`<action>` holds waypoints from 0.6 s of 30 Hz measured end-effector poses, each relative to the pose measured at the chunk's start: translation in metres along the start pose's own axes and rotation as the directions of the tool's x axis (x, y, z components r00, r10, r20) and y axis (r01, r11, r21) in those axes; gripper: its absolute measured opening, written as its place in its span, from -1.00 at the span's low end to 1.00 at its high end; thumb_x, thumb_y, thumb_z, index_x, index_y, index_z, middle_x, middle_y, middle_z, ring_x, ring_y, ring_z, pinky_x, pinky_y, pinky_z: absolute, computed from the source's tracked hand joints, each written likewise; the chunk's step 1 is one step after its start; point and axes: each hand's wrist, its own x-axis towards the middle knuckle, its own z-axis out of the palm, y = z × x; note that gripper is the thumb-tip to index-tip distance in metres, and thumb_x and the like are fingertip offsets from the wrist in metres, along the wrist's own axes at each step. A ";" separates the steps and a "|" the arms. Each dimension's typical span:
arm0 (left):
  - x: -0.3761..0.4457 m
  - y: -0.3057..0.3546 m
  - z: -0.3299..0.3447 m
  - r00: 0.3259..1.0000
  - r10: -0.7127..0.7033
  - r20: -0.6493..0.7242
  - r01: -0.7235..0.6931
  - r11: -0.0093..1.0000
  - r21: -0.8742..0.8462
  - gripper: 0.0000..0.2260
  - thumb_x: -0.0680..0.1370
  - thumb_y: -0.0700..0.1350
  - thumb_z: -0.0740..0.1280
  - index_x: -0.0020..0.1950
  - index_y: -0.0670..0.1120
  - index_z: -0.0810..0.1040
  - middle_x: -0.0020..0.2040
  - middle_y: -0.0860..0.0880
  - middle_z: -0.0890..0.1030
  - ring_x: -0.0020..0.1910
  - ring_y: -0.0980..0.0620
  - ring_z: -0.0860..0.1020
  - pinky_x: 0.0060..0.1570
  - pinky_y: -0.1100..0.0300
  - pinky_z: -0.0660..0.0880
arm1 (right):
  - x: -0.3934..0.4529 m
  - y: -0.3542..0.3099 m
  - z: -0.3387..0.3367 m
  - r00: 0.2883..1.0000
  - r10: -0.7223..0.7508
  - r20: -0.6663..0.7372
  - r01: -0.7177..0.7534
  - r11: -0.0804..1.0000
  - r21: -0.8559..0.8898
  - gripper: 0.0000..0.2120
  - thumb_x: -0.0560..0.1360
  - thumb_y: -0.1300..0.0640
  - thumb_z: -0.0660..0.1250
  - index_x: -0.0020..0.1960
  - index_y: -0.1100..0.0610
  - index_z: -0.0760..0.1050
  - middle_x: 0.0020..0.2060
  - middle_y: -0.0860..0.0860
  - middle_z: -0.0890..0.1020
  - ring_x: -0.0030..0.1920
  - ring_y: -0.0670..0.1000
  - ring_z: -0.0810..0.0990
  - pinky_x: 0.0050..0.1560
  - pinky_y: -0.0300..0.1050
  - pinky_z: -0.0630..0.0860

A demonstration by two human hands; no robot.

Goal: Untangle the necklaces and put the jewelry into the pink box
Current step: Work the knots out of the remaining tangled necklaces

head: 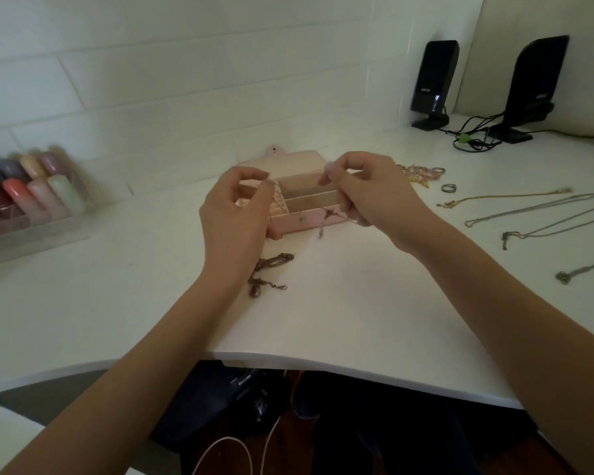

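tangled chains (270, 272) sat in a clump on the desk (357, 303), just in front of the pink box (306, 221) and toward its left end. a thin strand rose from the clump to both hands and stretched between them above the box. small pendants (328, 214) hung off the strand in front of the box's front wall; detail was blurred.

left hand (235, 214) pinched the strand between thumb and forefinger, other fingers curled. right hand (367, 190) pinched the other end the same way, held slightly higher. both hands hovered over the box, clear of the desk.

pink box was open near the desk's middle, toward the back edge, lid (282, 159) folded back, cream dividers visible inside. what was in the compartments could not be told.

to the right of the box: a pile of pink and gold bracelets (422, 173), then a ring (448, 187). further toward the right edge lay untangled necklaces (528, 210), stretched out side by side and apart from each other.

at the left edge stood a clear tray of coloured bottles (31, 193), blurred. back right corner held two black speakers (434, 84) with cables (474, 135).
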 end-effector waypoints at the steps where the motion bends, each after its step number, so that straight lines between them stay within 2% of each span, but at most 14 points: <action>1: 0.001 0.003 0.002 1.000 0.023 0.006 -0.023 1.000 0.015 -0.90 0.51 -0.17 0.31 -0.02 -0.04 0.58 -0.22 -0.02 0.56 -0.54 0.11 0.53 -0.53 0.36 0.36 | 0.000 0.000 0.000 1.000 0.014 -0.004 -0.014 1.000 -0.004 -0.79 0.60 0.13 0.25 -0.12 0.23 0.55 -0.52 0.07 0.42 -0.62 -0.10 0.29 -0.60 -0.32 0.19; 3: 0.006 0.007 0.007 0.994 0.070 0.081 -0.076 0.994 0.074 -0.89 0.47 -0.21 0.32 -0.09 -0.03 0.60 -0.26 -0.01 0.56 -0.45 0.07 0.56 -0.45 0.35 0.41 | 0.000 -0.001 -0.002 1.000 0.025 -0.016 -0.025 0.999 0.022 -0.80 0.59 0.12 0.27 -0.12 0.22 0.55 -0.51 0.07 0.41 -0.60 -0.07 0.29 -0.59 -0.31 0.16; 6: 0.019 0.007 0.014 0.971 0.128 0.200 -0.159 0.976 0.146 -0.89 0.44 -0.17 0.37 -0.18 0.05 0.62 -0.27 -0.02 0.62 -0.34 -0.02 0.62 -0.31 0.17 0.55 | -0.001 -0.007 -0.006 0.999 0.033 0.010 -0.033 0.994 0.108 -0.82 0.59 0.11 0.27 -0.13 0.17 0.56 -0.49 0.04 0.40 -0.56 -0.06 0.29 -0.55 -0.27 0.13; 8: 0.026 0.005 0.018 0.967 0.155 0.204 -0.183 0.974 0.130 -0.92 0.46 -0.15 0.39 -0.13 0.03 0.59 -0.27 -0.02 0.62 -0.39 0.01 0.61 -0.35 0.15 0.56 | -0.003 -0.011 -0.012 0.988 0.054 0.143 -0.067 0.994 0.087 -0.81 0.58 0.09 0.27 -0.15 0.14 0.55 -0.47 0.03 0.43 -0.53 -0.06 0.32 -0.54 -0.26 0.14; 10: 0.031 0.007 0.022 0.963 0.191 0.192 -0.206 0.977 0.062 -0.95 0.49 -0.15 0.41 -0.12 -0.04 0.56 -0.27 -0.03 0.60 -0.46 0.08 0.58 -0.46 0.25 0.48 | -0.004 -0.017 -0.022 0.924 0.096 0.370 -0.102 0.995 -0.003 -0.79 0.56 0.06 0.28 -0.16 0.14 0.56 -0.44 0.04 0.50 -0.49 -0.06 0.41 -0.53 -0.27 0.27; 12: 0.033 0.008 0.026 0.952 0.254 0.174 -0.258 0.966 0.004 -0.91 0.48 -0.18 0.44 -0.16 -0.08 0.54 -0.27 -0.01 0.59 -0.44 0.11 0.58 -0.46 0.30 0.46 | -0.004 -0.020 -0.030 0.837 0.150 0.527 -0.108 0.988 -0.109 -0.75 0.51 0.00 0.28 -0.13 0.16 0.61 -0.34 0.06 0.61 -0.35 -0.01 0.57 -0.36 -0.24 0.51; 13: 0.033 0.006 0.027 0.943 0.284 0.171 -0.285 0.958 -0.019 -0.89 0.47 -0.19 0.45 -0.18 -0.08 0.53 -0.27 0.00 0.59 -0.39 0.08 0.59 -0.43 0.26 0.49 | -0.004 -0.020 -0.034 0.820 0.171 0.546 -0.100 0.983 -0.157 -0.71 0.48 -0.04 0.28 -0.11 0.16 0.64 -0.28 0.07 0.66 -0.26 0.03 0.64 -0.21 -0.21 0.58; 15: 0.032 0.002 0.030 0.930 0.316 0.188 -0.315 0.948 -0.035 -0.84 0.45 -0.21 0.46 -0.22 -0.02 0.52 -0.27 0.07 0.59 -0.30 0.03 0.60 -0.33 0.20 0.55 | 0.001 -0.019 -0.041 0.851 0.190 0.489 -0.088 0.971 -0.223 -0.62 0.42 -0.11 0.28 -0.08 0.18 0.66 -0.19 0.08 0.71 -0.12 0.05 0.68 0.03 -0.15 0.59; 18: 0.028 -0.006 0.034 0.908 0.340 0.246 -0.345 0.938 -0.024 -0.74 0.42 -0.23 0.47 -0.26 0.11 0.50 -0.29 0.24 0.58 -0.29 0.13 0.60 -0.32 0.27 0.52 | 0.010 -0.012 -0.045 0.955 0.124 0.269 -0.060 0.970 -0.234 -0.62 0.45 -0.10 0.30 -0.09 0.23 0.65 -0.22 0.07 0.71 -0.14 0.04 0.69 0.10 -0.08 0.55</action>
